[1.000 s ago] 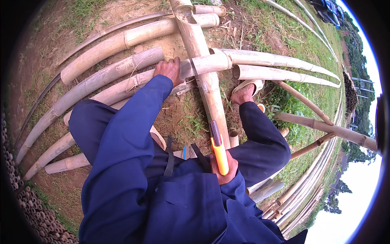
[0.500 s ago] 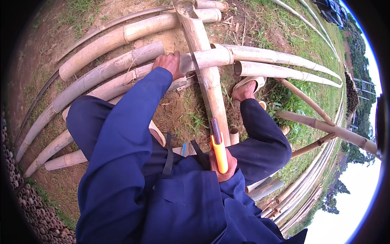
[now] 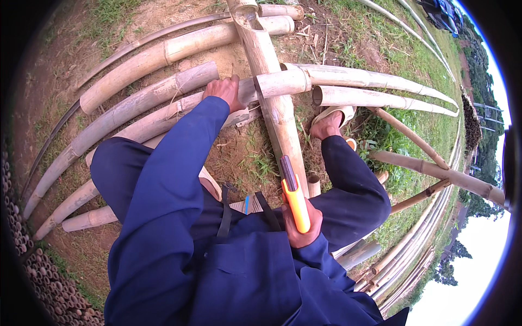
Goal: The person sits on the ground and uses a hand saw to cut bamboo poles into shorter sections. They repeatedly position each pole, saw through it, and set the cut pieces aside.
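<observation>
My left hand (image 3: 224, 93) is wrapped around a pale bamboo pole (image 3: 190, 102) that lies across a thicker bamboo beam (image 3: 283, 111). In my right hand (image 3: 307, 225), close to my lap, is the orange handle of a hand saw (image 3: 297, 209). Its long blade reaches away from me along the left side of the beam. At its far part the blade crosses the pole just right of my left hand. The far end of the beam has a notch cut open at its top.
More bamboo poles (image 3: 136, 106) lie side by side on the left. To the right, a bamboo pole (image 3: 370, 96) rests by my sandalled foot (image 3: 328, 124), and a bamboo frame (image 3: 443, 174) stands beyond. Stacked bamboo pieces (image 3: 49, 277) fill the lower left.
My right hand and the saw have shifted slightly toward me and to the right. My left hand keeps its grip on the bamboo pole, almost unmoved.
</observation>
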A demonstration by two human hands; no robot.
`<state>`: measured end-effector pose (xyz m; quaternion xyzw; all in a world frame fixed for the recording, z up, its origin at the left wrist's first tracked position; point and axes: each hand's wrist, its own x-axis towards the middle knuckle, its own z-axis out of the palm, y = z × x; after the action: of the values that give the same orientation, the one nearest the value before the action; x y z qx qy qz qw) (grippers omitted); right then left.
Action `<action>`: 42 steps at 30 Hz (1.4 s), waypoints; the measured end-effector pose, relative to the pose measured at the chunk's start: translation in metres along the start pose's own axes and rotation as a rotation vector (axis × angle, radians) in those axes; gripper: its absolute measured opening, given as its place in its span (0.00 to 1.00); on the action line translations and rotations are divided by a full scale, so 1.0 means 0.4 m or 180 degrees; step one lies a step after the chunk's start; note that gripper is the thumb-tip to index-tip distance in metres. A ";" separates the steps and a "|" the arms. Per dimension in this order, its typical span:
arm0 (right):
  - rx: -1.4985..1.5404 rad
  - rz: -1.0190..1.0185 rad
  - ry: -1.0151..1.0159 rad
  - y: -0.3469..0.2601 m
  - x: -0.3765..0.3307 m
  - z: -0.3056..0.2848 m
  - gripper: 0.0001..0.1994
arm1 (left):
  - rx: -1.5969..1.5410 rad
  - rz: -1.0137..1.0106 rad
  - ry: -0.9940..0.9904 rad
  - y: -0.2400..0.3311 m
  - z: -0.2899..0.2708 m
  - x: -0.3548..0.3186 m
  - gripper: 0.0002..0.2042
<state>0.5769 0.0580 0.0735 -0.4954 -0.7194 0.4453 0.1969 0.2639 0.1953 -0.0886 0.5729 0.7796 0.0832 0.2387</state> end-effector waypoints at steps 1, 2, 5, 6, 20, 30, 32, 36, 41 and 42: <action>0.0047 0.0054 -0.0050 -0.011 0.037 0.018 0.07 | 0.0002 0.0011 0.0006 0.000 0.001 0.000 0.34; 0.0068 0.0109 -0.0089 -0.029 0.070 0.031 0.07 | -0.0008 0.0025 -0.0058 0.005 0.012 -0.010 0.34; 0.0011 -0.0165 0.0019 -0.043 0.073 0.050 0.06 | 0.0012 0.0042 -0.0164 0.002 0.019 -0.035 0.35; 0.0057 -0.0001 0.0032 -0.010 0.048 0.042 0.06 | 0.0005 0.0066 -0.0205 -0.001 0.013 -0.038 0.35; 0.0070 -0.0174 -0.0097 0.040 0.090 0.043 0.10 | -0.0068 -0.0019 -0.0235 -0.028 -0.034 0.051 0.39; -0.0068 -0.0031 -0.0065 -0.026 -0.046 -0.046 0.07 | -0.0103 -0.0131 -0.0238 -0.017 -0.016 0.035 0.38; 0.0037 -0.0102 -0.0131 -0.014 0.027 -0.016 0.07 | -0.0115 -0.0092 -0.0220 -0.022 -0.035 0.053 0.37; -0.0052 -0.0114 0.0024 -0.034 0.014 -0.021 0.08 | -0.0087 -0.0063 -0.0310 -0.015 -0.046 0.045 0.37; -0.0160 -0.0111 0.0108 -0.033 -0.121 -0.056 0.07 | -0.0042 0.0012 -0.0250 -0.030 -0.033 0.040 0.38; -0.0183 -0.0079 0.0099 -0.029 -0.124 -0.069 0.07 | -0.0090 0.0015 -0.0318 -0.029 -0.033 0.048 0.39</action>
<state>0.6118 0.0249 0.1056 -0.4987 -0.7349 0.4141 0.1994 0.2437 0.2113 -0.0871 0.5747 0.7642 0.0661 0.2852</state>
